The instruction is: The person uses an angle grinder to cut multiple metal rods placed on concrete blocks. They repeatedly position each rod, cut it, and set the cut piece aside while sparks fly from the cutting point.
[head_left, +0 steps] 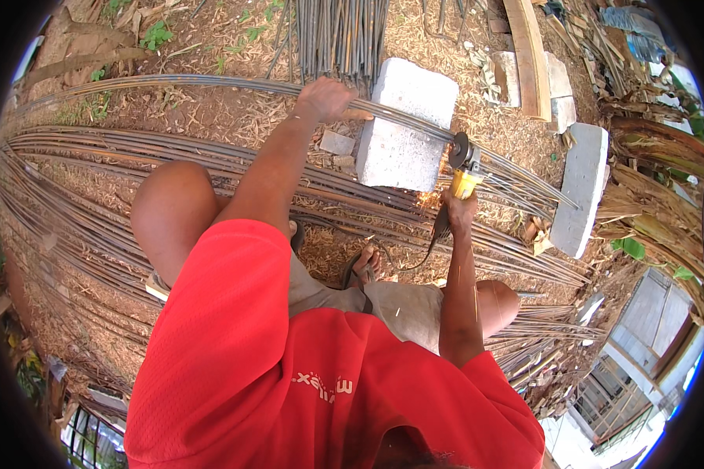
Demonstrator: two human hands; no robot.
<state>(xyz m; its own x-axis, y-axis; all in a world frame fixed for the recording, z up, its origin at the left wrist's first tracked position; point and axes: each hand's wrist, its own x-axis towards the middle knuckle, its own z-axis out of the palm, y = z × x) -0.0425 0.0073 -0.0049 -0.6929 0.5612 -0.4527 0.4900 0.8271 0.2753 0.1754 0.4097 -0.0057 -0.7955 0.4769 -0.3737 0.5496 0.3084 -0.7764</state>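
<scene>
My left hand is closed around a thin bundle of long steel bars that crosses a white concrete block. My right hand grips a yellow angle grinder; its dark disc is at the bars just off the block's right side, with orange sparks flying below it. The bars' right ends lie against a grey slab. A dark cord hangs down from the grinder.
More rebar lies lengthwise beneath my arms and around my feet. Another bar stack is at the top, near wooden planks and smaller blocks. Dry banana leaves and a grey sheet-covered structure are at the right.
</scene>
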